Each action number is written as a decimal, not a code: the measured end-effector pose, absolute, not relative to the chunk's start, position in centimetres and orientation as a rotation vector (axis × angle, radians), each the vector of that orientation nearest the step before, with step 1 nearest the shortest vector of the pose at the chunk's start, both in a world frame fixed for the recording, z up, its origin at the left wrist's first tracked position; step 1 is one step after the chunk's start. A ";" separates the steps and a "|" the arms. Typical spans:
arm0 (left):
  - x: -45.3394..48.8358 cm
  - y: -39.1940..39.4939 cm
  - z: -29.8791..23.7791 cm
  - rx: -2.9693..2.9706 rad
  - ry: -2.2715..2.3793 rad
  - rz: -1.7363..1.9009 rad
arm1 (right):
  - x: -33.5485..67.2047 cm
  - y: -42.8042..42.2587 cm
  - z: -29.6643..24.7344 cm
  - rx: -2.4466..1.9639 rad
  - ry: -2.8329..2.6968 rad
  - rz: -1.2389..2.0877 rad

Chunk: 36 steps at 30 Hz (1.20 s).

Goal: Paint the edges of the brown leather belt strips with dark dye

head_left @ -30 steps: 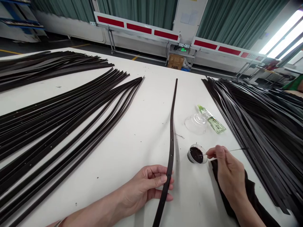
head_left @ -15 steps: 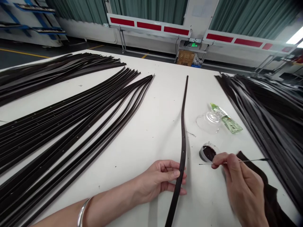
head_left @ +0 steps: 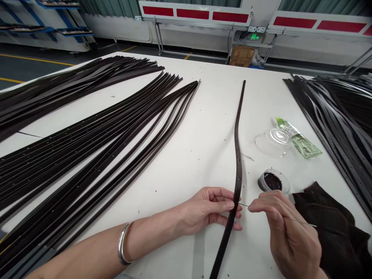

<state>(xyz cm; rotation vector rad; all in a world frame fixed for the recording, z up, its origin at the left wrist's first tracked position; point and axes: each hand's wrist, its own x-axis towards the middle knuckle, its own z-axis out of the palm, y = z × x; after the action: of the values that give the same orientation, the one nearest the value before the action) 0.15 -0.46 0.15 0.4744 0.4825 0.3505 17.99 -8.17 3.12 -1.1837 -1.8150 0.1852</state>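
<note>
Where the left hand pinches it between thumb and fingers, we see a dark strap curving up the middle of the white table, its far end pointing away from us and a row of small holes along its face. The near stretch is lifted clear of the tabletop, with a shadow beside it. From the right, the right hand has its fingers closed narrowly on a thin rod, whose tip reaches the strap's right edge just beside the left thumb; we cannot tell whether it touches.

Just beyond the right hand we find a small cup of dark paste, and past that a clear plastic lid next to a green tube. A dark cloth lies crumpled to the right of the cup. Further out, we have bundles of similar dark strips: two to the left and one to the right. A silver bangle circles the left wrist. Beyond the table we make out a cardboard box on the floor.
</note>
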 end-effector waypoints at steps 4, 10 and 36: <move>0.2 -0.4 0.1 0.477 0.479 0.343 | 18.0 -8.2 3.1 -1.186 -1.836 0.178; 0.1 -0.4 0.2 0.487 0.477 0.338 | 17.7 -8.3 2.9 -1.197 -1.868 0.167; 0.2 -0.5 0.1 0.498 0.495 0.341 | 17.2 -8.1 2.9 -1.176 -1.851 0.097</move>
<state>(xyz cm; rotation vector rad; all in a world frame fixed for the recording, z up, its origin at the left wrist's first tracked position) 0.25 -0.47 0.08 0.4978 0.4950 0.3414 17.22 -8.09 2.87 -1.1758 -1.8509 0.0974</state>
